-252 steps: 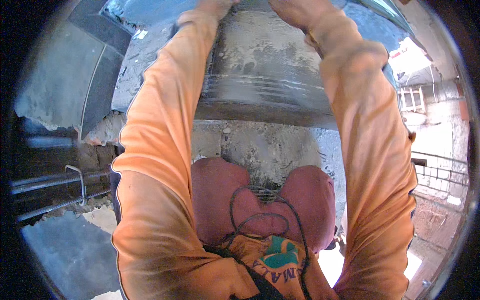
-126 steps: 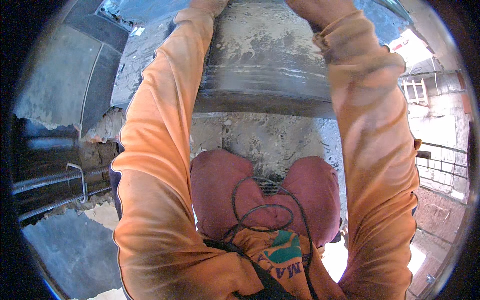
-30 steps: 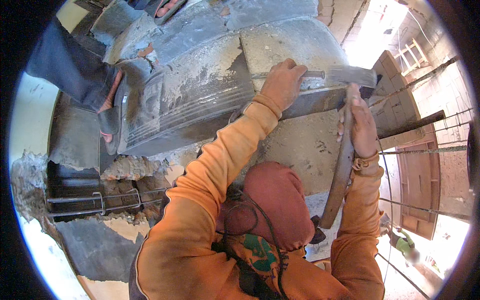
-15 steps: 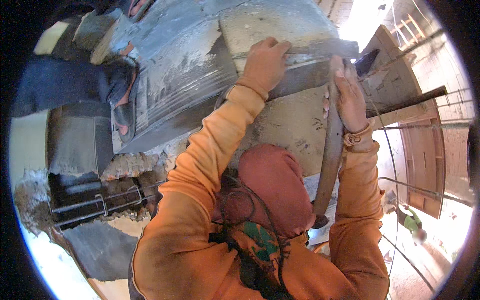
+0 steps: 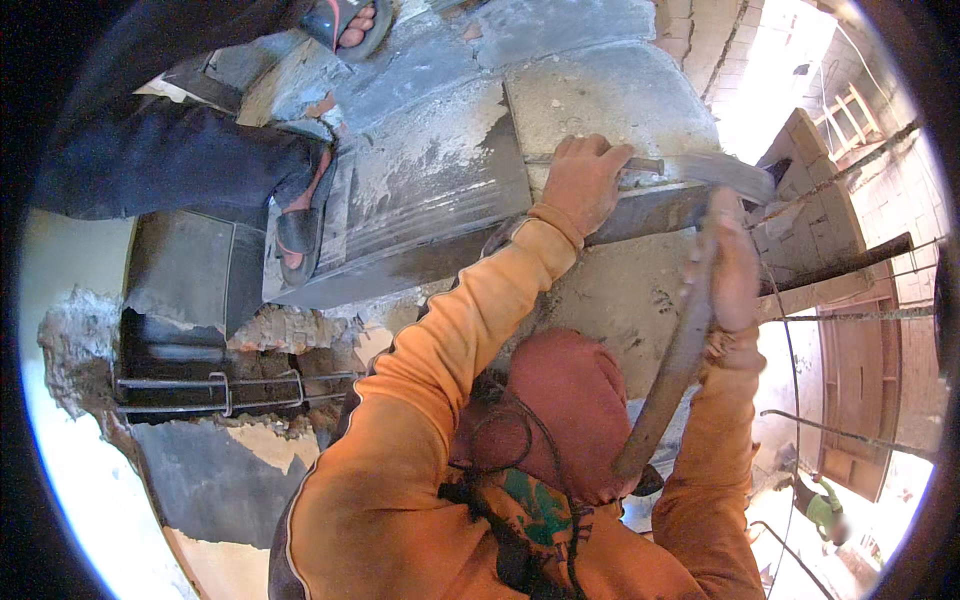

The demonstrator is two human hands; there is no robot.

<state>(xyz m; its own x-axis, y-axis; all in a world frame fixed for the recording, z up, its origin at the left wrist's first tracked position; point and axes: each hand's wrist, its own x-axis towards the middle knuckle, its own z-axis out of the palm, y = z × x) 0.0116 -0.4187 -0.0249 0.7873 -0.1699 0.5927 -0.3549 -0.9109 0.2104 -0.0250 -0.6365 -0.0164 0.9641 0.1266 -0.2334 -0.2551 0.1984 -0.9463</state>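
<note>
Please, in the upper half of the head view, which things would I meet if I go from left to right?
Lower dark sandal → left hand → right end of the metal rod → hammer head → wooden ladder.

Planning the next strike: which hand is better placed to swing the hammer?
Probably the right hand: though blurred, it grips the hammer close to its head. The left hand is occupied, closed around the metal rod.
</note>
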